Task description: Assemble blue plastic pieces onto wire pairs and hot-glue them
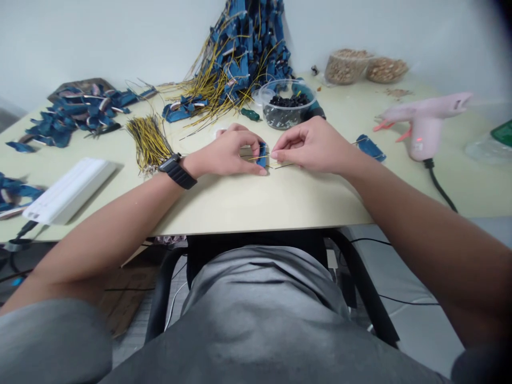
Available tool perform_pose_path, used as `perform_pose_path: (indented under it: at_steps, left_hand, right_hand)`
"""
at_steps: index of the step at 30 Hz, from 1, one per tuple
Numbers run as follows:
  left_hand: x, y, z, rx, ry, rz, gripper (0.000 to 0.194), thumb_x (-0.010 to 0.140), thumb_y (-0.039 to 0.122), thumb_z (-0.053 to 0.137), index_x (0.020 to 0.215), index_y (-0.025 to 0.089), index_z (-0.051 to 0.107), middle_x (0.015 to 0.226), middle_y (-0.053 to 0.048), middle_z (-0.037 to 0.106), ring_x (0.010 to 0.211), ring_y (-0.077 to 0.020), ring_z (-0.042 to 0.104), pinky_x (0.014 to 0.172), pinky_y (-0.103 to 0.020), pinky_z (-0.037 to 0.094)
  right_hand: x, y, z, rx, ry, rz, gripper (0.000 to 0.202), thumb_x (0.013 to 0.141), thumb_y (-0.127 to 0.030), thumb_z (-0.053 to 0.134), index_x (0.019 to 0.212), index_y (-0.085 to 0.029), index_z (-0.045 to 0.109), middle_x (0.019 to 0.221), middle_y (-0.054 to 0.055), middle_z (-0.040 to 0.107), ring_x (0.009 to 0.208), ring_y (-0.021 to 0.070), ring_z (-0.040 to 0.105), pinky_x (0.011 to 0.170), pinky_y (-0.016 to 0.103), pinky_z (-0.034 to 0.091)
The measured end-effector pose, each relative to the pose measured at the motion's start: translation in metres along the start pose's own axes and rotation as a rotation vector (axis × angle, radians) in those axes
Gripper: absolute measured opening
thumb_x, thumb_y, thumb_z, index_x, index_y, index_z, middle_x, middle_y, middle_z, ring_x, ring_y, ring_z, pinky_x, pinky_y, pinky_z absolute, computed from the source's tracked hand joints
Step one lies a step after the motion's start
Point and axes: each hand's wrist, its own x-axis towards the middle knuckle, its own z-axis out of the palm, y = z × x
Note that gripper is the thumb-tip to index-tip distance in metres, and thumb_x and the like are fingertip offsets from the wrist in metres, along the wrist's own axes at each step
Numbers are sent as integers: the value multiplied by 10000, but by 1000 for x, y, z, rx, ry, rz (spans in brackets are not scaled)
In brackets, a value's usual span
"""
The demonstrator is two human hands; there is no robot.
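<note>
My left hand (240,150) is closed around a small blue piece (262,153), held upright between thumb and fingers just above the table. Thin yellow and black wires run out from that piece toward the right. My right hand (302,146) faces it from the right, its thumb and forefinger pinched at the thin wires (276,166); the exact wire in the pinch is too small to make out. Left of my left wrist lies a bundle of yellow and black wires (148,141). Another blue piece (370,148) rests on the table beyond my right wrist.
At the back rises a tall heap of blue pieces with wires (248,48). Before it stands a clear tub of small black parts (284,114). A pink glue gun (426,120) stands right, its cord over the edge. A white box (72,189) and blue pieces (68,117) lie left.
</note>
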Motion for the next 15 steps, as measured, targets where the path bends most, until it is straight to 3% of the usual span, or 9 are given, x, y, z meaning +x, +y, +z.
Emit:
perform_pose_path:
  at_steps: [7,15]
  left_hand:
    - [0,0,4,8,18,28,757,897,965,1028,891,252,772,1508,-156,930,1598,-484,699,1404,-662,459]
    - [-2,-2,6,3,46,26,786,874,1033,1011,1080,294,841,1325,-120,938,1491,-463,713,1326,-621,489]
  right_hand:
    - [3,1,4,-4,-65,32,299,907,-477,1136,887,-252,941,862,75,866,805,258,766,688,391,554]
    - [4,4,5,-26,-80,14,300,914,-502,1128,874,-271,942,874,65,865,819,259,759,725,404,573]
